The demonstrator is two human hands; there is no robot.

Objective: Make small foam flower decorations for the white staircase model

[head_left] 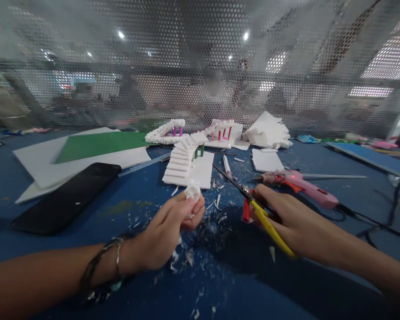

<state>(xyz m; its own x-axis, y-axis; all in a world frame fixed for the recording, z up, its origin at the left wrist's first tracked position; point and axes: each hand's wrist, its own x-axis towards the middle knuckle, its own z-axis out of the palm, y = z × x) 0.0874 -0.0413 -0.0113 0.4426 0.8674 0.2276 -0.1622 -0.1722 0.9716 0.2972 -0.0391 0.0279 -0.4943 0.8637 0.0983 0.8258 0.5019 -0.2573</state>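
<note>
My left hand is closed round a crumpled white piece, whose top sticks out above the fingers; whether it is paper or foam I cannot tell. In my right hand is a pair of scissors with yellow on the handle and dark, narrow blades pointing away to the left. A small red part shows by those fingers. The blades are apart from the white piece. Just beyond my left hand stands a white model staircase on a white base, with green posts under its upper steps.
To the right lies a pink glue gun with its cord. A black phone-like slab and white and green sheets lie left. Behind are two more white models, stacked white sheets and a perforated screen. White scraps litter the blue table.
</note>
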